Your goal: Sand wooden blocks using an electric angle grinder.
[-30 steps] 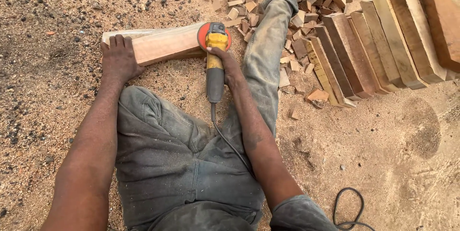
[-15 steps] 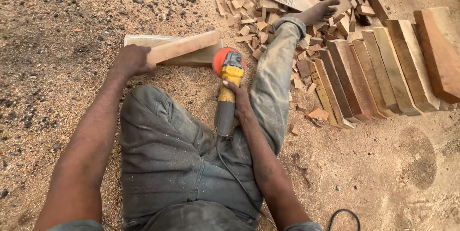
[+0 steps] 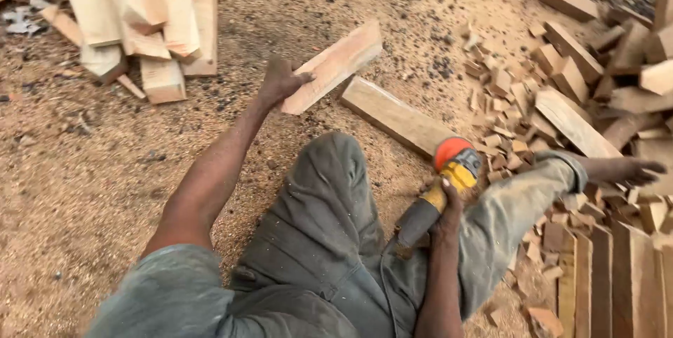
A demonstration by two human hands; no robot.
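My left hand grips one end of a pale wooden block and holds it lifted off the sawdust ground, tilted up to the right. My right hand is closed around the body of a yellow and grey angle grinder with an orange guard, resting by my outstretched right leg. A second longer wooden block lies on the ground just beyond the grinder's head. My left knee is bent between the two arms.
A stack of pale sawn boards lies at the upper left. Many small offcuts and larger blocks are heaped at the right. A row of boards on edge stands at the lower right. The grinder's cable runs over my lap.
My left hand has lifted the upper block off the lower one and swung it away to the left. The view has turned left, bringing the board stack into sight. The grinder stays in my right hand.
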